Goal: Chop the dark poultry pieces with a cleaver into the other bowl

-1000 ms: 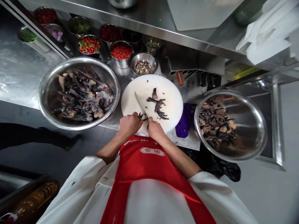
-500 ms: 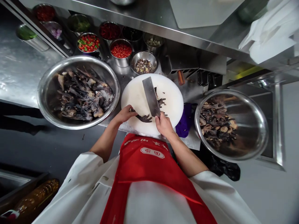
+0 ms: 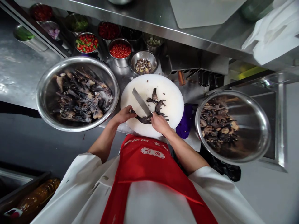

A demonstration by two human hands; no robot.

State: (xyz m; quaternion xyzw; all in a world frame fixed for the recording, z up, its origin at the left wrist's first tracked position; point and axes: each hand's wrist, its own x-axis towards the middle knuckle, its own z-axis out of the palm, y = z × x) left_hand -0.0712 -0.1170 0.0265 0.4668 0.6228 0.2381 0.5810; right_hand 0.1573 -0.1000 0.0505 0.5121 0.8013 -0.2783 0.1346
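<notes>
On the round white cutting board (image 3: 133, 84), my left hand (image 3: 124, 115) grips the leg end of a dark chicken foot (image 3: 143, 119) near the board's left front edge. My right hand (image 3: 160, 123) is closed around the handle of a cleaver (image 3: 142, 102). The blade stands nearly on edge, pointing up and left, with its lower end over the foot; I cannot tell how far it has cut in. Several dark cut foot pieces (image 3: 159, 106) lie on the board right of the blade.
Left of the board stands a steel bowl (image 3: 42, 105) of dark chicken feet. Another steel bowl (image 3: 261, 124) on the right holds cut pieces. Behind are a small bowl of chopped bits (image 3: 143, 64), a pot of red chillies (image 3: 120, 51) and knives in a rack (image 3: 181, 78). A purple cloth (image 3: 184, 121) lies beside the board.
The cleaver has turned from showing its broad side to nearly on edge, swinging left and down onto the foot. My right hand moved slightly left; the left stays almost in place.
</notes>
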